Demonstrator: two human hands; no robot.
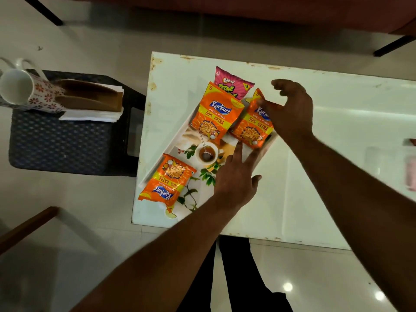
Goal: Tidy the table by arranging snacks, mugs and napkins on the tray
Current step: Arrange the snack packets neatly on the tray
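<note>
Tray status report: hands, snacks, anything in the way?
Left hand open at tray edge. Right hand grips rightmost Kurkure packet. Mug and napkins off tray, on side stool. Nothing blocking.

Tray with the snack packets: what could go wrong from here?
The lower Kurkure packet lies at a corner of the tray, right by the table edge; a nudge from the left hand could send it off. The mug lies on its side beside the napkin holder on the stool and might roll away.

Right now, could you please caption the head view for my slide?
Right hand grips an orange Kurkure packet on the printed tray; left hand rests on the tray.
</note>
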